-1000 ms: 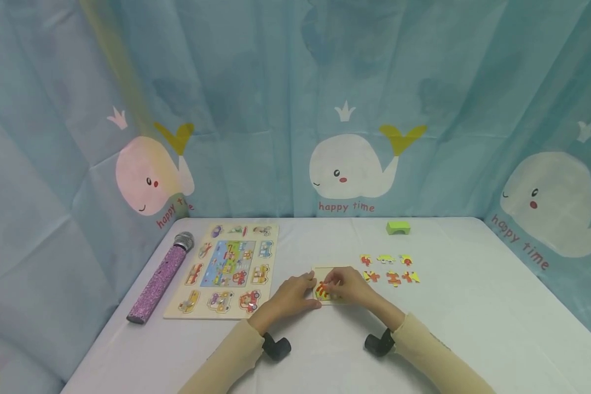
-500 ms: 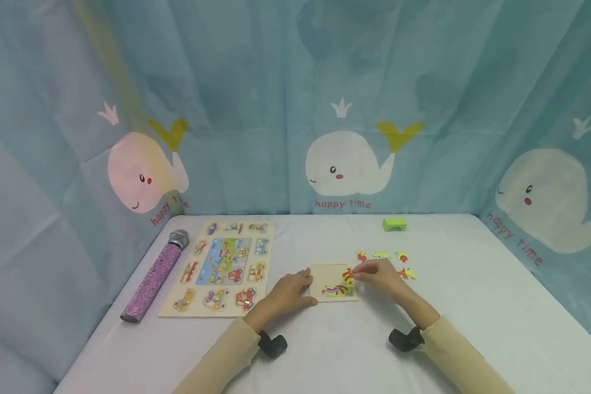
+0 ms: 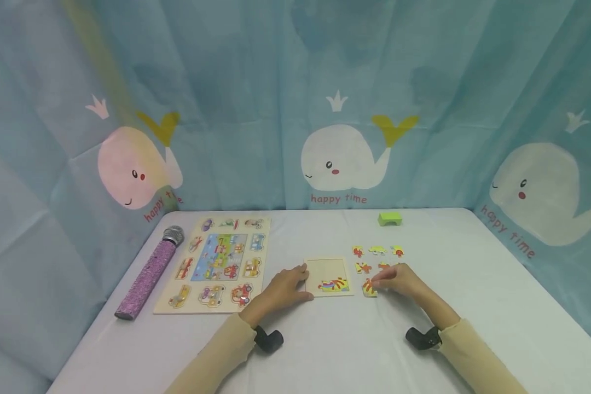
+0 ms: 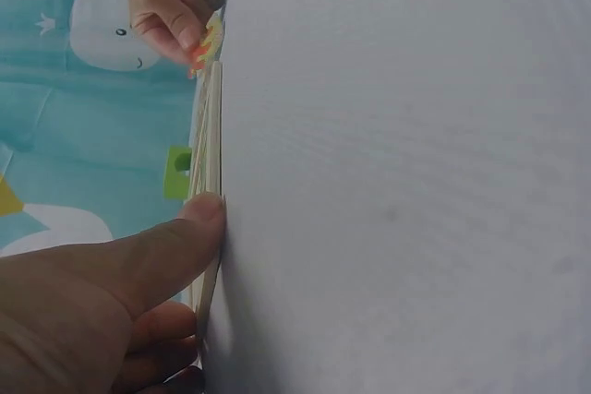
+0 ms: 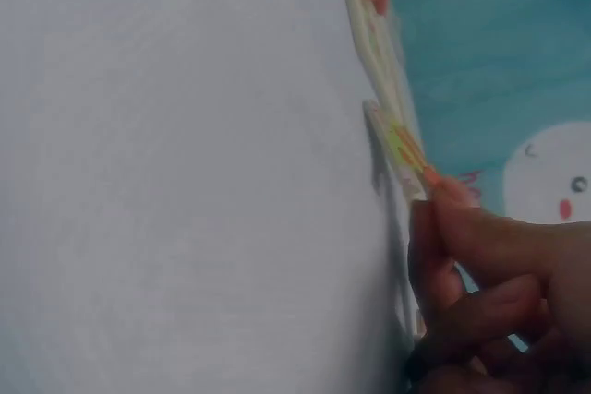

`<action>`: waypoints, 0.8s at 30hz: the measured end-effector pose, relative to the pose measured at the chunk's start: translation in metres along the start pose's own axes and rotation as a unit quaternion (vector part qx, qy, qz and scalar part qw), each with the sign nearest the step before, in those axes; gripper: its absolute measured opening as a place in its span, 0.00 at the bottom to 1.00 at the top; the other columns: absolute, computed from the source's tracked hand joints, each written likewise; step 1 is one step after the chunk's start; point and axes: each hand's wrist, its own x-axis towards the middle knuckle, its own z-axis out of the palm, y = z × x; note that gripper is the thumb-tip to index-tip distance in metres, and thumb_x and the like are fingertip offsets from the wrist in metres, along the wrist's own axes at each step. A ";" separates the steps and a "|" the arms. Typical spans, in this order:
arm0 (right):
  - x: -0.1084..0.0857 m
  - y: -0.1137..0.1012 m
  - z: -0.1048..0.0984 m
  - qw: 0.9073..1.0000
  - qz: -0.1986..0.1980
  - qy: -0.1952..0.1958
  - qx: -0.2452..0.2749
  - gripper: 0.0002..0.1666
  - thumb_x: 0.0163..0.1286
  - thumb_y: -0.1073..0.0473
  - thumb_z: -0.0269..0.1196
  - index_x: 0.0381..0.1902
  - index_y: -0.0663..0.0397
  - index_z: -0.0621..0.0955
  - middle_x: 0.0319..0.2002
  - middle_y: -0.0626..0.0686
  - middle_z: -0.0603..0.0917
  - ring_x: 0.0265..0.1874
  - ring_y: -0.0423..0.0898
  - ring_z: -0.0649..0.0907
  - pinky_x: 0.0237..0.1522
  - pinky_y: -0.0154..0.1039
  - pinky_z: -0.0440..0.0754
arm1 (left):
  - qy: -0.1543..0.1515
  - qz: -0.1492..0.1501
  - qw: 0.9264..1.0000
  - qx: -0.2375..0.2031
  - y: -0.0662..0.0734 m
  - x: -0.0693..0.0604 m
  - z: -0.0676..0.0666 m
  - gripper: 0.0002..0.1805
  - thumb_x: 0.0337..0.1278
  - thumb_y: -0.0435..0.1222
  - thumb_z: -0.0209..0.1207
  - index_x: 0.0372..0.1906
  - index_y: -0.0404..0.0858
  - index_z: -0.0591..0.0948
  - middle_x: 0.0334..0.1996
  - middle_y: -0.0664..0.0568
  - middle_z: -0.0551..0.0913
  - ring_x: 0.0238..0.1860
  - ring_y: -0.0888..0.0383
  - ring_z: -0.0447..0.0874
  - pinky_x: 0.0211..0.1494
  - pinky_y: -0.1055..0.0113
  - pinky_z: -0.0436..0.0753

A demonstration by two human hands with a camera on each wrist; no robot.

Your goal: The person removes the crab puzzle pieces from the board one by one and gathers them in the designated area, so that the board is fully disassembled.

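Note:
A small square wooden puzzle board (image 3: 325,268) lies mid-table, with a striped, colourful section of puzzle filled in at its lower right. My left hand (image 3: 285,288) holds the board's left side; its thumb (image 4: 175,251) lies against the near edge with the fingers behind it. My right hand (image 3: 403,280) pinches a yellow puzzle piece (image 3: 369,288) with red stripes between thumb and fingertips, just right of the board. In the right wrist view that puzzle piece (image 5: 404,147) is tilted at the tabletop. Loose puzzle pieces (image 3: 377,250) lie beyond the right hand, which partly hides some.
At the left lies a large wooden vehicle puzzle (image 3: 216,262) with a purple glitter microphone (image 3: 148,279) beside it. A green arch block (image 3: 390,219) stands near the table's back edge. A blue whale-print curtain (image 3: 236,109) hangs behind the white table (image 3: 325,350).
My right hand has moved right, off the board, carrying the striped puzzle piece down to the table beneath the loose pieces. My left hand has stayed at the board's left side.

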 end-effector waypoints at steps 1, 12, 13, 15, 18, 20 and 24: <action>0.000 -0.001 0.001 1.000 0.002 0.003 0.000 0.11 0.51 0.52 0.70 0.32 0.50 0.87 0.38 0.48 0.85 0.32 0.41 0.75 0.31 0.32 0.73 | 0.001 0.001 1.000 -0.003 0.000 0.000 0.000 0.35 0.47 0.48 0.64 0.59 0.32 0.72 0.65 0.42 0.67 0.64 0.43 0.66 0.66 0.52 0.66; 0.001 -0.008 0.010 0.999 0.015 0.027 -0.022 0.09 0.51 0.54 0.70 0.29 0.53 0.86 0.32 0.49 0.82 0.27 0.43 0.74 0.27 0.33 0.71 | 0.003 -0.011 1.000 -0.003 0.000 -0.002 0.001 0.35 0.48 0.49 0.63 0.60 0.34 0.72 0.66 0.44 0.66 0.65 0.44 0.64 0.67 0.52 0.65; 0.001 -0.008 0.010 0.999 0.015 0.027 -0.025 0.10 0.51 0.54 0.70 0.29 0.53 0.86 0.32 0.49 0.82 0.27 0.43 0.74 0.27 0.33 0.71 | 0.003 -0.013 1.000 -0.005 0.000 -0.002 0.001 0.35 0.49 0.49 0.63 0.60 0.34 0.72 0.66 0.44 0.66 0.66 0.45 0.64 0.68 0.53 0.64; 0.001 -0.008 0.009 0.999 0.015 0.023 -0.035 0.10 0.51 0.53 0.70 0.29 0.53 0.86 0.33 0.49 0.83 0.28 0.43 0.74 0.27 0.33 0.72 | 0.001 -0.013 1.000 -0.009 0.000 -0.001 0.001 0.35 0.49 0.49 0.63 0.60 0.34 0.72 0.66 0.44 0.66 0.66 0.45 0.64 0.68 0.53 0.64; -0.001 -0.014 0.005 0.999 0.012 0.020 -0.049 0.08 0.52 0.53 0.69 0.28 0.51 0.86 0.32 0.47 0.84 0.29 0.43 0.75 0.29 0.34 0.72 | -0.001 -0.012 1.000 -0.010 0.000 0.000 0.002 0.35 0.48 0.49 0.64 0.60 0.34 0.72 0.66 0.44 0.66 0.66 0.45 0.64 0.68 0.53 0.65; -0.002 -0.021 0.004 0.998 -0.002 0.018 -0.055 0.08 0.53 0.54 0.68 0.28 0.51 0.86 0.32 0.47 0.85 0.31 0.43 0.76 0.30 0.34 0.73 | -0.001 -0.010 1.000 -0.006 0.000 0.000 0.002 0.35 0.48 0.49 0.64 0.60 0.34 0.72 0.66 0.44 0.66 0.66 0.45 0.65 0.68 0.54 0.65; 0.001 -0.040 0.010 0.997 -0.049 -0.010 -0.051 0.08 0.56 0.56 0.67 0.31 0.54 0.86 0.30 0.48 0.84 0.29 0.42 0.76 0.30 0.34 0.74 | 0.001 -0.004 1.000 0.001 -0.001 0.001 0.003 0.35 0.48 0.50 0.63 0.60 0.34 0.72 0.65 0.44 0.67 0.65 0.45 0.65 0.67 0.54 0.65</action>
